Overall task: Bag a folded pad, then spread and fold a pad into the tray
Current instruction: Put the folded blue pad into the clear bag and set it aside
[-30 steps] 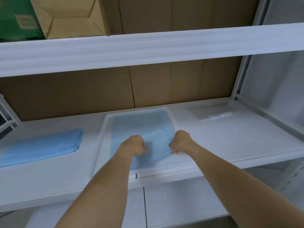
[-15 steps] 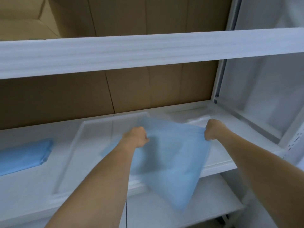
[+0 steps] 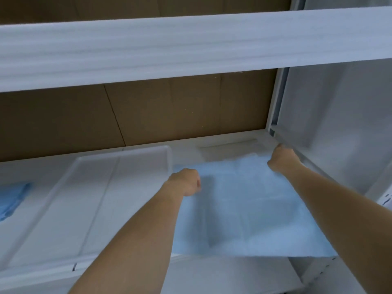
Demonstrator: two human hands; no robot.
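A light blue pad (image 3: 244, 209) is stretched flat over the white shelf, to the right of the tray, its near edge hanging past the shelf's front. My left hand (image 3: 186, 183) is closed on its far left corner and my right hand (image 3: 282, 158) on its far right corner. The clear plastic tray (image 3: 167, 151) stands left of the pad with nothing in it. A stack of folded blue pads (image 3: 12, 198) lies at the far left edge. A flat clear bag (image 3: 229, 145) rests on the shelf just behind the pad, partly hidden by it.
A white foam-wrapped shelf beam (image 3: 191, 45) crosses overhead. Brown cardboard (image 3: 148, 111) backs the shelf. A white upright post (image 3: 277, 98) and side panel close off the right. A lower white shelf (image 3: 233, 276) shows beneath.
Both hands lifted the blue pad out of the tray, carried it right and pulled it open; it now lies spread flat beside the tray. The view turned to the right.
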